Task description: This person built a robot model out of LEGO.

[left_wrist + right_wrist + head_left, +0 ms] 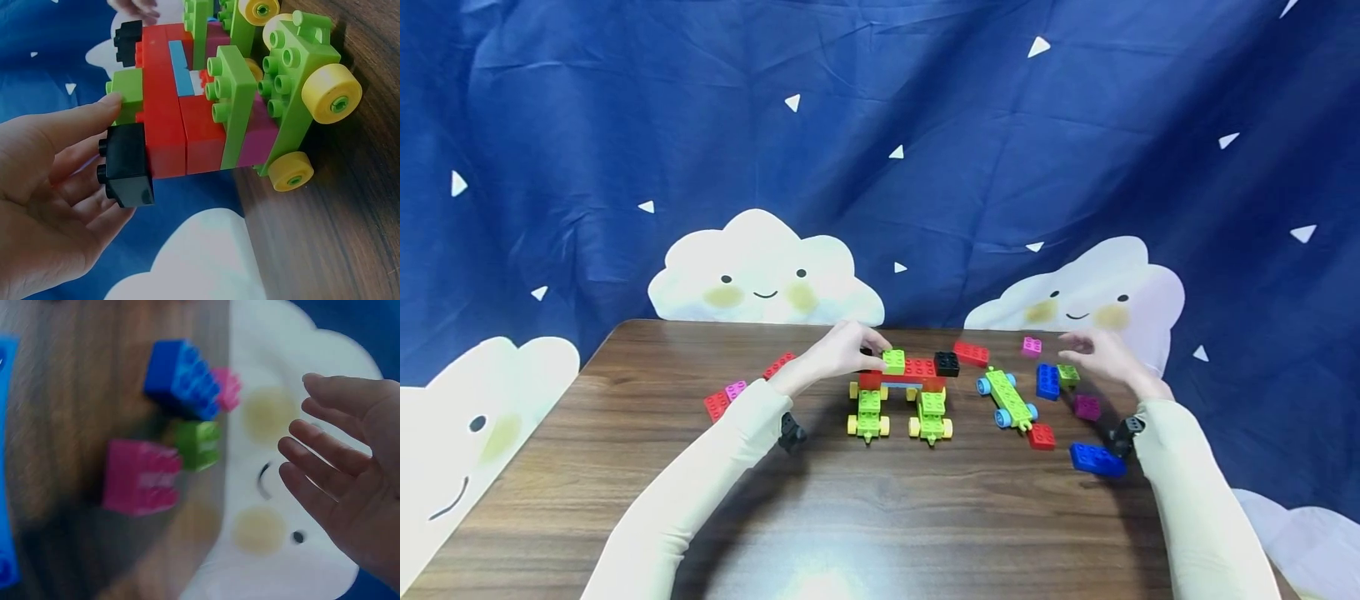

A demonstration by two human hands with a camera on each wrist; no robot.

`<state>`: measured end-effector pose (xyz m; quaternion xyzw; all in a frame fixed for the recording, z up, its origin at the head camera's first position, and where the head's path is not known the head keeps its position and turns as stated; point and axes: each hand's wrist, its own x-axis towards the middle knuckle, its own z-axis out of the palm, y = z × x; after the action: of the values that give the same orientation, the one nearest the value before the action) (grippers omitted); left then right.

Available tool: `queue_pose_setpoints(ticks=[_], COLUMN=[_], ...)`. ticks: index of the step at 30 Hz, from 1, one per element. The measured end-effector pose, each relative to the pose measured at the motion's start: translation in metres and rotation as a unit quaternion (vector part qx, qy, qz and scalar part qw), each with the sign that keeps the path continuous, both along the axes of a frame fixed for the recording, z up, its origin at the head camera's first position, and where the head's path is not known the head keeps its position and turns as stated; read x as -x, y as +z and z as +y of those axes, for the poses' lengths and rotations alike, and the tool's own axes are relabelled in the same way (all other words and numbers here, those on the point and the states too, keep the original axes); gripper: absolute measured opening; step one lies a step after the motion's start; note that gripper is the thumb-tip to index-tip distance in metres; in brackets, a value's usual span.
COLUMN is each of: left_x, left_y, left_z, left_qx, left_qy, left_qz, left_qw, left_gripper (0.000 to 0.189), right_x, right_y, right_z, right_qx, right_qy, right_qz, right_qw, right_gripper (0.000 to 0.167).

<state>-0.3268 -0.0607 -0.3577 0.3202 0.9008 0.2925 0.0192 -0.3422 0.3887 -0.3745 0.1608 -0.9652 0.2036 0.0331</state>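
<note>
A toy structure of building bricks stands on the table, with red bricks [920,367] across its top and green wheeled bases [868,404] below. My left hand [844,350] is at its upper left, the thumb against a light green brick [893,361] on top and the other fingers partly hidden behind. In the left wrist view, a black brick [128,165] hides part of those fingers. My right hand [344,444] hovers over the table's right side, fingers loosely bent and holding nothing. Nearest to it are a small green brick [199,445], a blue brick [181,378] and a magenta brick [140,477].
Right of the structure lie a green wheeled base [1009,400] with blue wheels, a red brick [1041,436], a long red brick [972,353] and a long blue brick [1097,459]. Red bricks [717,405] and a pink brick [735,389] lie by the left forearm.
</note>
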Motion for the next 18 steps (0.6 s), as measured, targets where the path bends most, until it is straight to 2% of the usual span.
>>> queue_pose_setpoints(ticks=[5,10,13,18], left_x=[0.000,0.000,0.000,-0.001], left_y=[0.001,0.001,0.001,0.001], left_z=[0.001,0.002,0.001,0.000], left_qx=[0.001,-0.002,-0.003,0.001], left_qy=[0.008,0.001,-0.001,-0.001], left_qz=[-0.008,-0.004,-0.003,-0.002], left_qw=[0.9999,1.0000,1.0000,1.0000], left_gripper=[0.032,0.029,0.028,0.030], right_x=[0.005,0.009,0.011,0.015], right_y=[-0.017,-0.030,-0.036,-0.042], right_z=[0.015,0.024,0.027,0.029], right_qx=[-0.016,0.011,0.013,-0.008], right_qy=[-0.024,-0.050,-0.052,-0.048], right_qz=[-0.047,-0.119,-0.134,-0.132], right_qw=[0.9985,0.9916,0.9895,0.9901], right_gripper=[0.046,0.051,0.052,0.052])
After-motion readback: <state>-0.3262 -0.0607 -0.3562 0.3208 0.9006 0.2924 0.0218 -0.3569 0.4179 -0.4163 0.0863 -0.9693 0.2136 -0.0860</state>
